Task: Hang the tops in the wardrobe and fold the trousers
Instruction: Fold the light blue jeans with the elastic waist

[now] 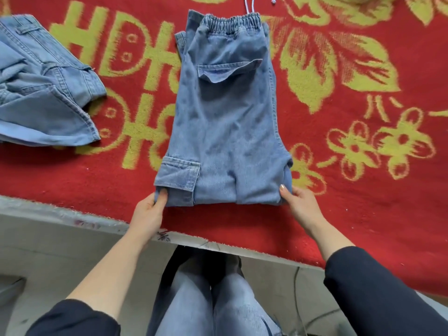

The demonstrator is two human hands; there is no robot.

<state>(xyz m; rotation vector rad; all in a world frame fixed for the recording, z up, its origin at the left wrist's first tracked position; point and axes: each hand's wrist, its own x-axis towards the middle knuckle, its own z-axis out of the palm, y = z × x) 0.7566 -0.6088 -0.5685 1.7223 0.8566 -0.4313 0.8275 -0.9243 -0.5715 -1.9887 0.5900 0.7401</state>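
trousers [225, 132] are laid folded on red blanket [339, 190] | near-left corner is pinched by left hand [150, 209] | near-right corner is gripped by right hand [299, 202]

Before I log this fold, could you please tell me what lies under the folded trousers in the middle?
The red blanket shows all round the trousers. The left hand and right hand grip the near corners. What lies directly beneath is covered.

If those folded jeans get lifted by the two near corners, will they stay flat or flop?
Probably flop: the folded jeans are soft denim, creased, with a pocket flap curling. Held only at the near corners by the left hand and right hand, the far layers would likely sag.
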